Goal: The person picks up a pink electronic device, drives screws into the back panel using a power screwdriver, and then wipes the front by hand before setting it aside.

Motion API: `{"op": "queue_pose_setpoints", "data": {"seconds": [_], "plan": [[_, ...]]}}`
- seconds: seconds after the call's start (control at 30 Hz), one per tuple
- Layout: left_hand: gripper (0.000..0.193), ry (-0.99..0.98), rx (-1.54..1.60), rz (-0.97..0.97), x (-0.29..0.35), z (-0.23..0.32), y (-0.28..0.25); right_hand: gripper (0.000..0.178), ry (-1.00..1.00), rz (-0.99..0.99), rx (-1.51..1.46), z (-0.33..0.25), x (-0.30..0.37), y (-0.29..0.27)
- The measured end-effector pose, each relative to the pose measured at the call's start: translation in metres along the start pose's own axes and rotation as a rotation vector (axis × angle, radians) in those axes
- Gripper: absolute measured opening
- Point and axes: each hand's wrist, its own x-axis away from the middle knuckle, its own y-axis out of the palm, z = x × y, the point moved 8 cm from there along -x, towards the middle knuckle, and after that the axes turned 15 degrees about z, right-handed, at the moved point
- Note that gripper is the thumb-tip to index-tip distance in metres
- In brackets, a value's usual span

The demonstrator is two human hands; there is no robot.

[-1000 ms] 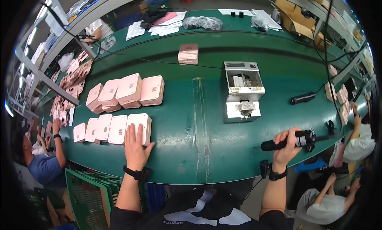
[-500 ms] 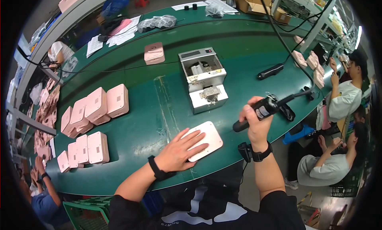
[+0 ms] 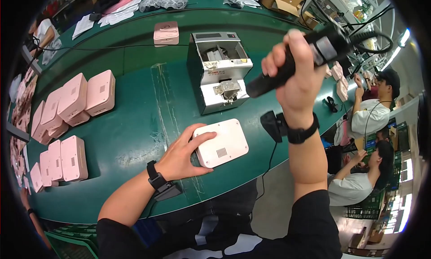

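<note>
The surface (image 3: 128,120) before you is dark green. Your left hand (image 3: 182,153) is spread around the left end of a pink box (image 3: 224,144), gripping it: the thumb lies along the near edge, one finger rests on the upper face, and others reach the far left corner. The box lies flat near the surface's front edge, its slotted vent and corner holes facing up. Your right hand (image 3: 298,68) is raised, its fingers closed around a black powered screwdriver (image 3: 332,44), which slants with its blunt end down and to the left, overlapping the right side of a silver machine (image 3: 222,73) in this view; the bit cannot be made out. To your left stand a front row of pink boxes (image 3: 74,158) and, behind it, a stacked group (image 3: 72,97). A further pink case (image 3: 166,33) lies beyond, left of the machine.
</note>
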Motion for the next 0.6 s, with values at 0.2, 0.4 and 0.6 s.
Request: {"op": "queue_pose_setpoints", "data": {"seconds": [0.2, 0.4, 0.6], "plan": [[0.083, -0.016, 0.008, 0.046, 0.002, -0.002, 0.000, 0.027, 0.001, -0.017, 0.069, 0.028, -0.012, 0.017], [0.082, -0.008, -0.012, 0.043, 0.005, -0.003, -0.001, 0.025, 0.143, -0.049, 0.057, 0.041, -0.001, 0.011], [0.081, 0.000, -0.023, 0.038, 0.003, -0.003, 0.001, 0.022, 0.119, -0.072, 0.067, 0.022, 0.021, -0.011]]}}
